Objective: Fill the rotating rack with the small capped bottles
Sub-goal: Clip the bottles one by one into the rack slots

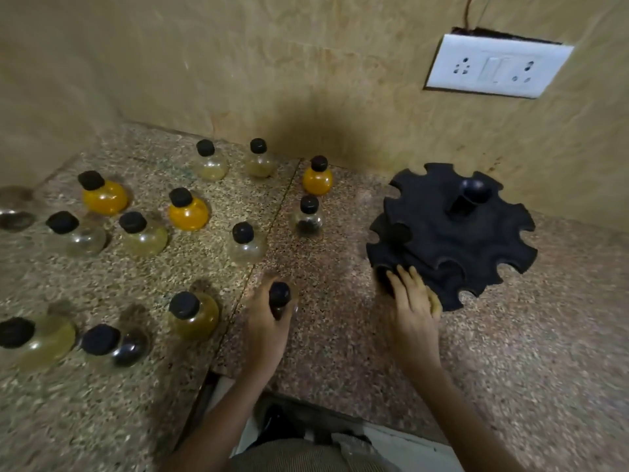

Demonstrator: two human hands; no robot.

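Note:
The black rotating rack (476,240), with notched tiers and a centre knob, stands on the counter at the right. My right hand (413,308) presses a yellowish bottle (434,303) against the rack's near-left edge; the fingers hide most of it. My left hand (269,321) is closed around a small bottle with a black cap (279,294), held just above the counter in the middle. Several round capped bottles stand to the left, among them orange ones (189,214) and pale ones (246,247).
The speckled stone counter (340,335) meets a tan wall behind the rack. A white socket plate (497,68) sits on the wall at the upper right. The counter's front edge runs close to my body, with the floor below.

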